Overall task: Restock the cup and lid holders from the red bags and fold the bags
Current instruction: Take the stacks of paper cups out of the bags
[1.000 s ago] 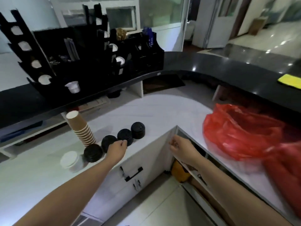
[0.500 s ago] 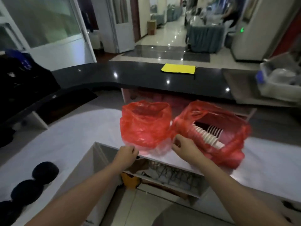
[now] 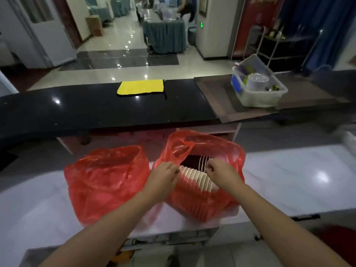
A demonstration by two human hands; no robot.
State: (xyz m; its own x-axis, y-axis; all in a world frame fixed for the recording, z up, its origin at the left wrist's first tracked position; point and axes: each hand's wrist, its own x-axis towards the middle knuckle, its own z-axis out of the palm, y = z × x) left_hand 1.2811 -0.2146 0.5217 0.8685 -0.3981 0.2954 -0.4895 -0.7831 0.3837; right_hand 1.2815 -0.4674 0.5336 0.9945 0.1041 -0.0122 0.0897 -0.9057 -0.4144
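Since half a second ago both hands have moved from the counter edge to the mouth of the right red bag point(image 3: 204, 205). The left hand point(image 3: 163, 176) pinches the bag's near rim, fingers curled on the plastic. The right hand point(image 3: 221, 174) grips the opposite rim, fingers curled. Between them lies a row of stacked white cups point(image 3: 196, 179) on its side inside the bag. The left red bag point(image 3: 104, 182) stands just beside it on the white counter point(image 3: 298, 182). A yellow cloth point(image 3: 140, 87) lies on the black upper counter point(image 3: 77, 108), with a white bin point(image 3: 258, 89) further right.
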